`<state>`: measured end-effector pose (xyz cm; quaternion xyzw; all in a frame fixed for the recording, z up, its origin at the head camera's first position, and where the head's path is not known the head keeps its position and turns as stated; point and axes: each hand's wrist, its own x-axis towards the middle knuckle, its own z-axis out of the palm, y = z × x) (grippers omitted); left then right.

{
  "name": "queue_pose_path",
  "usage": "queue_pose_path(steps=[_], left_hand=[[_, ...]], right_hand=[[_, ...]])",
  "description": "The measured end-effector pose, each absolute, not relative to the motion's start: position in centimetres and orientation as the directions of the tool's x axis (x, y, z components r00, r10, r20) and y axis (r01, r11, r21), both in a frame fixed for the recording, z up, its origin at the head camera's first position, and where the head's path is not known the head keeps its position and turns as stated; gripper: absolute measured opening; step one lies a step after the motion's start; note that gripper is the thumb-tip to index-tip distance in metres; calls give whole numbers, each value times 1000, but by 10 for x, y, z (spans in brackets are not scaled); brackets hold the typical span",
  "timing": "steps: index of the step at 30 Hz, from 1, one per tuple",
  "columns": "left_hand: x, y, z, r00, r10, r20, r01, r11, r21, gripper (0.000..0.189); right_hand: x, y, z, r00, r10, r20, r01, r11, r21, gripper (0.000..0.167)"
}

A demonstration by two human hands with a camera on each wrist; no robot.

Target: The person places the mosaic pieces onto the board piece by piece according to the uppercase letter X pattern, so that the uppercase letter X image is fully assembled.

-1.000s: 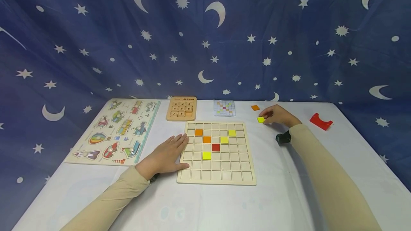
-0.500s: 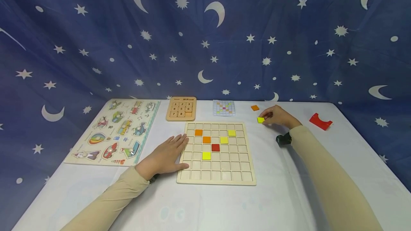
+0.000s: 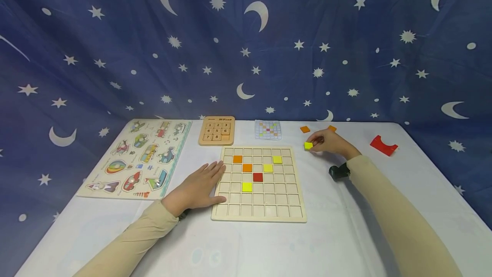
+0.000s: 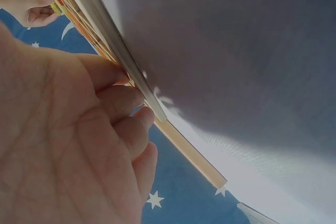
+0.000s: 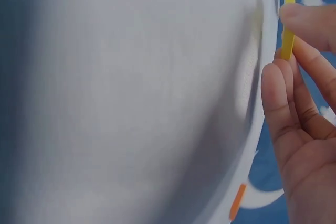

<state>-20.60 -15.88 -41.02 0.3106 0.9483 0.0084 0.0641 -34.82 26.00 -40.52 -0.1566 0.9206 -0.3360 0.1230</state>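
Held yellow tile point(image 3: 308, 145) further left, part-hidden

Thin yellow tile point(image 3: 308, 145), probably square, pinched right of the flat wooden grid board point(image 3: 259, 188).

The head view is bright, the wrist views shadowed

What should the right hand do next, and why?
Probably carry the yellow tile leftward over the wooden grid board: the right hand pinches it off the board's right side, many cells are unfilled, and the left hand touches the board's left edge.
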Motion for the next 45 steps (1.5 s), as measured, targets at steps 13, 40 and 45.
queue_pose_path(steps=[13,40,45], left_hand=[[-205,-158,-408,-801,587,-116,585,809,58,87],[-206,-158,-408,-797,594,-111,593,804,48,86],[-206,-157,-409,-798,592,-109,592,805,42,86]], right_hand=[[-326,222,-395,-871,-491,-24,-348,649,-677,22],[-272,114,-388,-712,-702,-8,-493,508,-707,22],[-265,98,-392,-670,-743,-2,-522,473,-710,22]])
